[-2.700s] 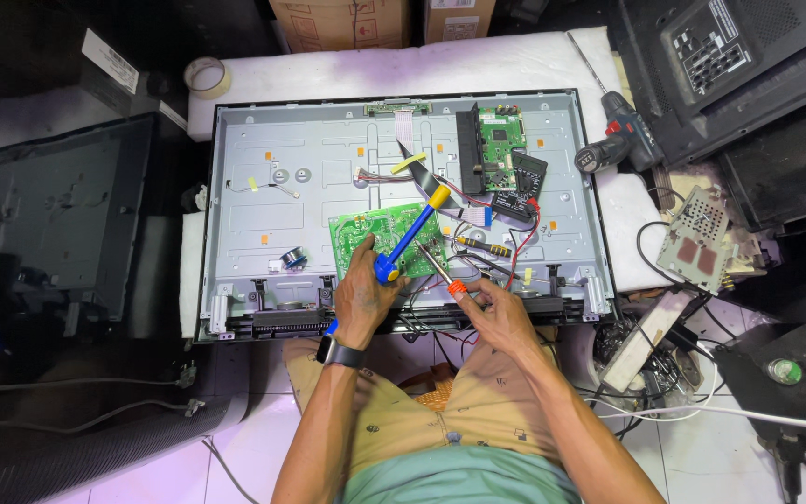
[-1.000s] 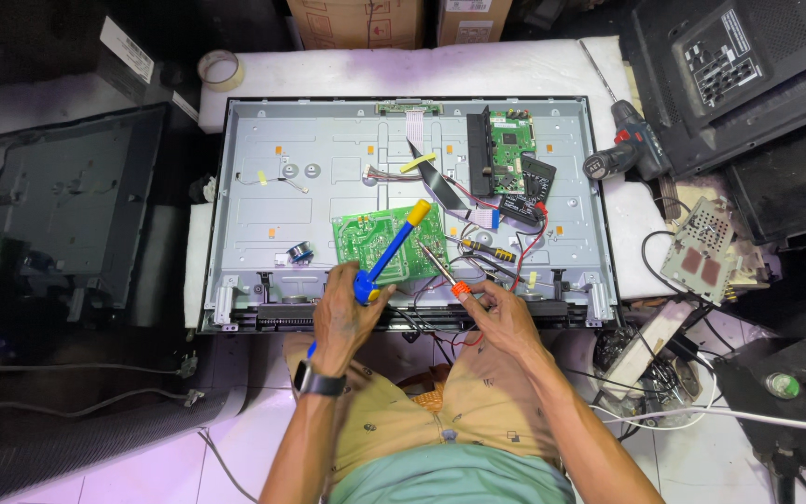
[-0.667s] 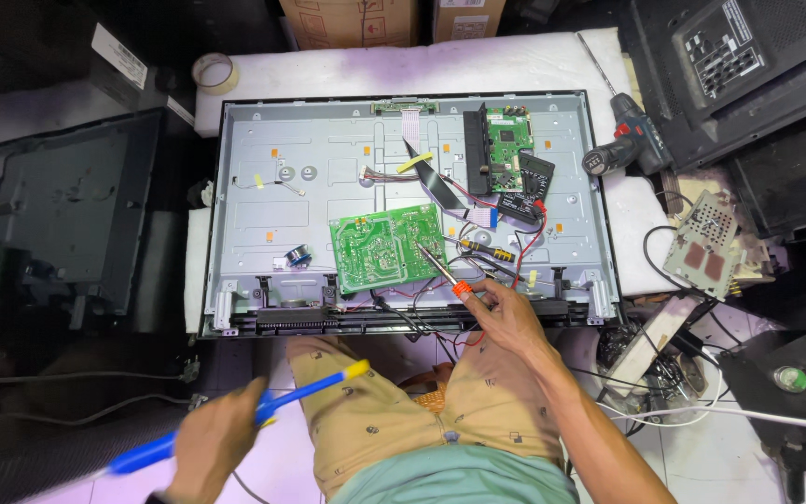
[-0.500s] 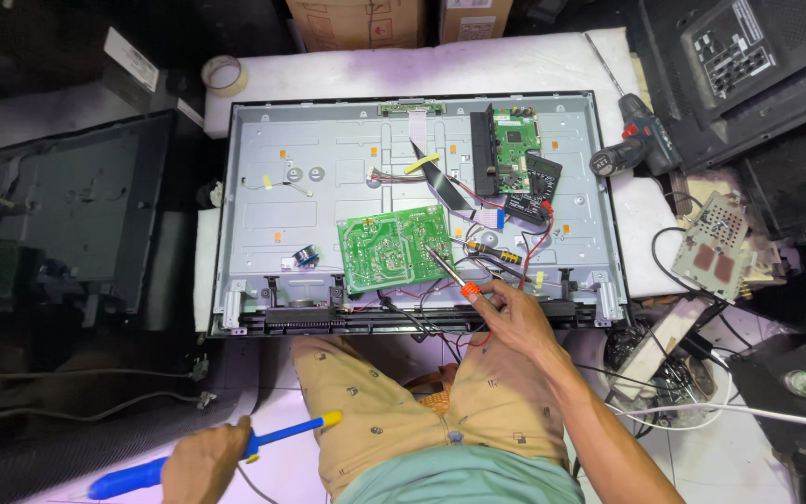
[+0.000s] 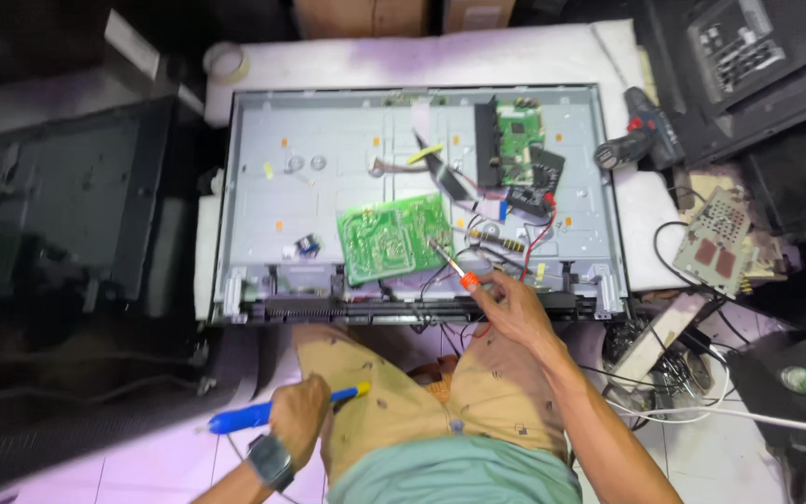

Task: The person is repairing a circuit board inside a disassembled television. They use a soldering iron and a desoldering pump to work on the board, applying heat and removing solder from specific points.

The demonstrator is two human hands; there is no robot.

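Note:
An opened flat television lies back-side up, its grey metal chassis bare. A green circuit board rests tilted on the lower middle of the chassis. My right hand grips an orange-handled soldering iron whose tip touches the board's right edge. My left hand, with a dark wristwatch, is down by my left thigh above the pink floor tiles, holding a blue tool with a yellow tip. A second green board sits at the chassis's upper right with loose wires below it.
A cordless drill lies right of the television. A roll of tape sits at the upper left. Another dark television back lies to the left. A small perforated board, cables and a black device crowd the right floor.
My left hand has lifted the blue tool off the green board and swung it down to the floor beside my left thigh. The right hand stays at the board with the soldering iron.

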